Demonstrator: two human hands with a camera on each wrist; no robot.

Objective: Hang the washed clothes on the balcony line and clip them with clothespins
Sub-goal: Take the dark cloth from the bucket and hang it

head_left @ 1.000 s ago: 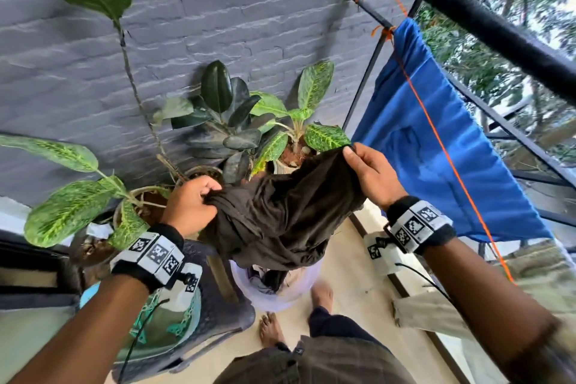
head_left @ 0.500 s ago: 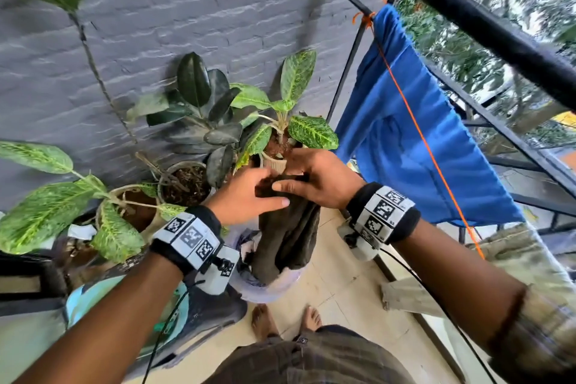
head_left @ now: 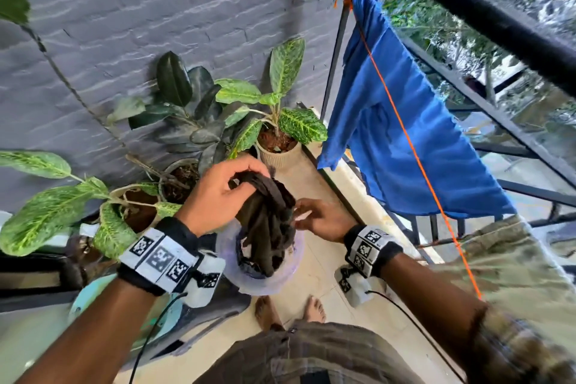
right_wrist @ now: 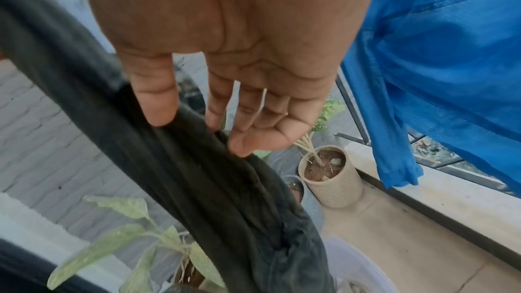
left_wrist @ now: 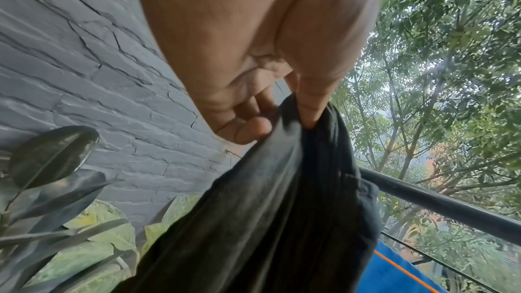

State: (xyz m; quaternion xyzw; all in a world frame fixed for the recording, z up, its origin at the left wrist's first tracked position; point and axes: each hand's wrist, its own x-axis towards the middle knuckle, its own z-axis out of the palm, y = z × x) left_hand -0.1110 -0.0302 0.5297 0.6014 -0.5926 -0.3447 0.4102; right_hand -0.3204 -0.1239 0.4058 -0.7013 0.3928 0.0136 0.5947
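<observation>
A dark brown garment (head_left: 268, 221) hangs bunched from my left hand (head_left: 218, 193), which grips its top edge above a pale plastic basket (head_left: 290, 271). The left wrist view shows thumb and fingers pinching the dark cloth (left_wrist: 282, 208). My right hand (head_left: 318, 218) is beside the garment with straight fingers; its fingertips (right_wrist: 239, 148) touch the cloth (right_wrist: 197, 175) without gripping. A blue garment (head_left: 414, 140) hangs over the orange line (head_left: 405, 134) along the black railing (head_left: 486, 15). No clothespins are visible.
Several potted plants (head_left: 274, 134) stand against the grey brick wall (head_left: 156, 9) on the left. A beige patterned cloth (head_left: 514, 265) hangs on the line at lower right. My bare feet (head_left: 268, 312) are on the tiled floor behind the basket. A dark chair (head_left: 202, 321) is lower left.
The garment was spread between both hands, then gathered together. Now the left hand alone holds it bunched, and the right hand has let go and dropped beside it.
</observation>
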